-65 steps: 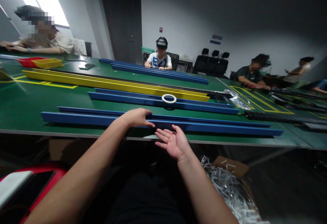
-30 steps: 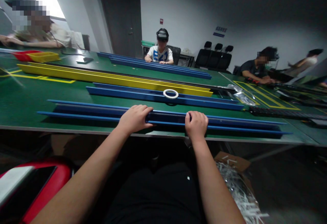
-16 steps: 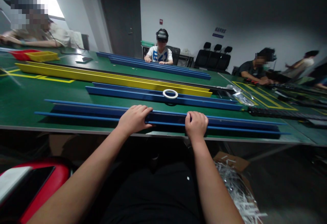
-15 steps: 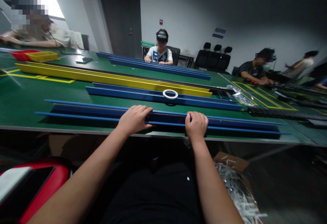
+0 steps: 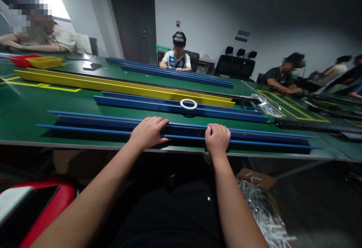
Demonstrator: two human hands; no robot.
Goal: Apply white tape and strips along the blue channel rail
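A long blue channel-shaped profile [image 5: 183, 130] lies along the near edge of the green table, its open side up. My left hand [image 5: 148, 132] is closed over it left of the middle, thumb on the near side. Farther right, my right hand [image 5: 217, 138] grips the same profile, fingers curled over the far rim. Just beyond lies another blue profile [image 5: 135, 105], with a white tape roll [image 5: 188, 104] resting on top of it. Behind that runs a yellow profile [image 5: 113, 86].
More blue profiles [image 5: 175, 74] lie farther back, before a seated person [image 5: 177, 57]. Red [image 5: 21, 60] and yellow trays [image 5: 46, 62] stand at left. Clear plastic wrap [image 5: 267, 106] is at right. Below are a red stool [image 5: 53, 202] and a carton of paper strips [image 5: 263, 210].
Both hands stay in place on the near blue profile. The view has shifted very slightly, and a person at the far right shows more.
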